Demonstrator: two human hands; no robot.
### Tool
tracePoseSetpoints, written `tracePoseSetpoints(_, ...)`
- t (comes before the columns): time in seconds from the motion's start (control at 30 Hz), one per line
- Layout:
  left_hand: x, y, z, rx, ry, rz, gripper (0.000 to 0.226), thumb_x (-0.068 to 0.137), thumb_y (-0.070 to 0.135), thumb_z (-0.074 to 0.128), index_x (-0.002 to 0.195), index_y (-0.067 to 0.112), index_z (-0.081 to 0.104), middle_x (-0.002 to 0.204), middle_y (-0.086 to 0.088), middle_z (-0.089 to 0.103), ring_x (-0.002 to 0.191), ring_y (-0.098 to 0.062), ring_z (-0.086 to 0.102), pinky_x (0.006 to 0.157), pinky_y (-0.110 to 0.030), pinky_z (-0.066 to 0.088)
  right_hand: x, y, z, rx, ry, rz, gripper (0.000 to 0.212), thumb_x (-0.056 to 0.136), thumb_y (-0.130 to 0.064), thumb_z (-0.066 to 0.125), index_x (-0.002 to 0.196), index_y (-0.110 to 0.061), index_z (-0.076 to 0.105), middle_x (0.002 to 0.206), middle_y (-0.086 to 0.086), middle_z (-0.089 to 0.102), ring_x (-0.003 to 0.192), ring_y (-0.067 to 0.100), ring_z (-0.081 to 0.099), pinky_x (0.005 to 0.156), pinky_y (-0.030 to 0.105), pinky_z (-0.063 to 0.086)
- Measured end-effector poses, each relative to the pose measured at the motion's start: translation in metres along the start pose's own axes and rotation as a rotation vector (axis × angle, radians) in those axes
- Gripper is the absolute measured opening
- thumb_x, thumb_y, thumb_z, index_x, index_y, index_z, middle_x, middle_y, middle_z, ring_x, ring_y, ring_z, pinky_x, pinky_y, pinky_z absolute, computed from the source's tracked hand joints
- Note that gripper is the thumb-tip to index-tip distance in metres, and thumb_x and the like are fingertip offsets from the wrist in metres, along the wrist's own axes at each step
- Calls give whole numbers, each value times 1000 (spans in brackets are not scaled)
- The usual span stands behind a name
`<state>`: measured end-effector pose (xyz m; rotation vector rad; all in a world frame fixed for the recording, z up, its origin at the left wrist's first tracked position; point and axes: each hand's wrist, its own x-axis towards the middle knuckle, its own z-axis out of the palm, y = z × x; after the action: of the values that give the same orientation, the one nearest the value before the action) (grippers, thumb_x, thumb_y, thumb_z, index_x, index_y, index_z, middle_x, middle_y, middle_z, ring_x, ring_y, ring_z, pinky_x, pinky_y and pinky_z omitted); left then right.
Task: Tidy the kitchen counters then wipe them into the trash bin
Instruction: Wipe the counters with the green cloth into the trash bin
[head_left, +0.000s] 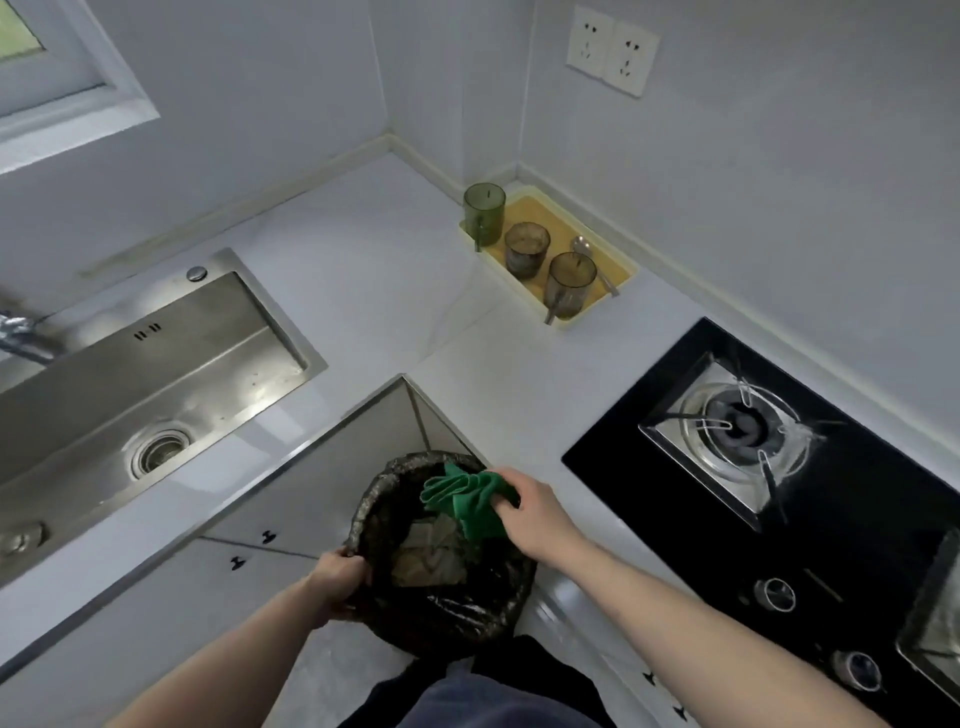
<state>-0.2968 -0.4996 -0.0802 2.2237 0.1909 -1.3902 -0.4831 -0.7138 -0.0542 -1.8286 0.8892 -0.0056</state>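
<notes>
Counter (363, 270) runs round the corner, with sink (156, 374) on the left and stove (753, 467) on the right. Bin (441, 618) with a black liner sits under the counter's inner corner. Left hand (337, 582) grips its rim. Right hand (530, 509) pinches a green cloth (462, 501) over the bin's opening.

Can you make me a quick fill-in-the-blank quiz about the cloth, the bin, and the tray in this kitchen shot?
1. The right hand holds a ____ cloth over the bin.
2. The left hand grips the bin's ____.
3. The yellow tray holds ____ cups.
4. The tray sits between the sink and the ____.

Missing words: green; rim; three; stove
</notes>
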Motion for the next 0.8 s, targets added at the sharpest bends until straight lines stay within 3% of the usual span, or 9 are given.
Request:
tracePoseSetpoints(0.1,-1,-4,5,53,-59,26,26,81,-10,50,101,0,63,77,-17,61,59,-32,61,50,-37,57,-25,9,-19,-22,273,12,38,97,-15,54,130,-33,61,125,-15,66,116,4,58,105,24,45)
tracePoseSetpoints(0.2,-6,-7,12,110,-82,61,20,81,-12,50,97,-5,60,73,-17,56,54,-30,56,42,-32,52,-49,28,-31,-126,407,43,45,98,-11,52,140,-27,56,139,-10,58,127,7,52,113,26,39)
tracePoseSetpoints(0.33,-15,-13,23,189,-93,120,20,82,-12,53,99,-6,62,71,-15,56,55,-27,53,36,-22,44,-74,77,-27,-376,337,158,53,95,-1,49,145,-20,52,153,-3,47,142,16,42,119,28,31)
tracePoseSetpoints(0.47,-15,-26,32,240,-141,126,30,77,-9,56,104,0,64,75,-18,60,57,-28,57,53,-34,51,-122,115,-10,-383,405,332,58,95,3,44,148,-20,48,159,-5,38,149,16,31,122,33,27)
tracePoseSetpoints(0.7,-26,-52,64,274,-186,112,31,74,-13,51,100,-1,63,76,-21,61,62,-34,63,59,-49,57,-218,147,-13,-280,516,538,61,95,1,43,151,-24,43,158,0,40,146,22,38,118,37,35)
tracePoseSetpoints(0.8,-54,-57,81,279,-206,110,23,78,-14,50,92,0,61,74,-19,60,61,-33,63,48,-40,56,-251,165,-22,-260,545,572,61,95,-1,43,150,-27,43,154,1,47,136,24,48,112,37,41)
